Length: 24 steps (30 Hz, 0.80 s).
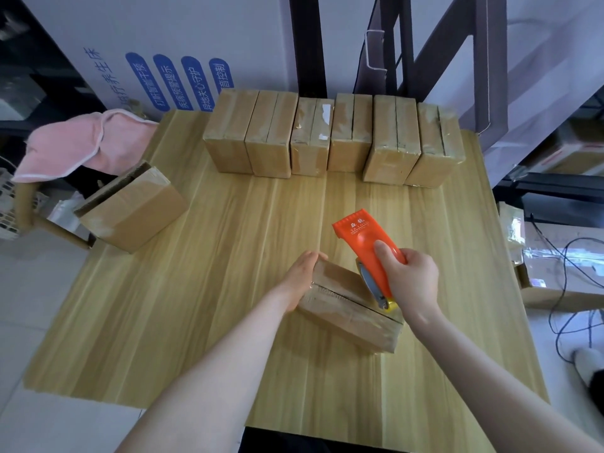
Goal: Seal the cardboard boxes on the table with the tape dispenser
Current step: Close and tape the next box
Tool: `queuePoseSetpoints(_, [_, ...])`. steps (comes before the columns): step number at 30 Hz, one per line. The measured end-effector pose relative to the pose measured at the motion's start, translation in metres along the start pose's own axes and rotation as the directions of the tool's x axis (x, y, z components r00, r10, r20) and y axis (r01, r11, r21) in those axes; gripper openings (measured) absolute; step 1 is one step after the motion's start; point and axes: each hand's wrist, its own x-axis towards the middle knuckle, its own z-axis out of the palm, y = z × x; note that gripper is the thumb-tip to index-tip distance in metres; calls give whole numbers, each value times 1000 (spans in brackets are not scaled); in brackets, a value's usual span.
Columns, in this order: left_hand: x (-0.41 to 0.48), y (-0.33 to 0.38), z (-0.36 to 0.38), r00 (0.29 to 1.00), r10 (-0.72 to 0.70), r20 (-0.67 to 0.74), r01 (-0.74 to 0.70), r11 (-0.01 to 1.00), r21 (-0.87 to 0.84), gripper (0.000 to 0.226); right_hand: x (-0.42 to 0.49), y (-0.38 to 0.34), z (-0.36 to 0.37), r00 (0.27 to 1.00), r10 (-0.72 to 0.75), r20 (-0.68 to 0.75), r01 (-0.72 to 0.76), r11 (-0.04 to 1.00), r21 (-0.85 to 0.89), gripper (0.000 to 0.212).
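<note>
A small cardboard box [346,308] lies near the middle of the wooden table [196,289], its top flap seam showing. My left hand [302,277] presses on the box's left end and holds it down. My right hand [410,279] grips an orange tape dispenser [366,246], whose lower end with the tape roll rests on the box's near right end by the seam. A row of several cardboard boxes [330,138] stands along the table's far edge. One more box [130,207] sits tilted at the table's left edge.
A pink towel [81,145] hangs over a chair at the far left. A large white carton with blue print stands behind the table. More cartons and black cables [562,282] lie on the floor to the right.
</note>
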Motion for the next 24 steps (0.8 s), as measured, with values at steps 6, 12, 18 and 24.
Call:
queuePoseSetpoints(6, [6,-5,-3,995,-100,31,104,950,-293,44,-1,2,4,1000,-5,-30,5,1000,17,53])
queuePoseSetpoints(12, [3,-22,2,996,-59,-61,32,928,-370,47,-6,0,5,999,-29,-36,30,999,20,54])
queuePoseSetpoints(18, [-14,-33,-7,949,256,-182,-269,962,-49,52,-7,-4,1,999,-35,8,35,998,57,51])
queuePoseSetpoints(24, [-38,-5,-17,817,379,435,-560,341,755,114,-2,-16,-11,997,-28,-67,43,975,220,48])
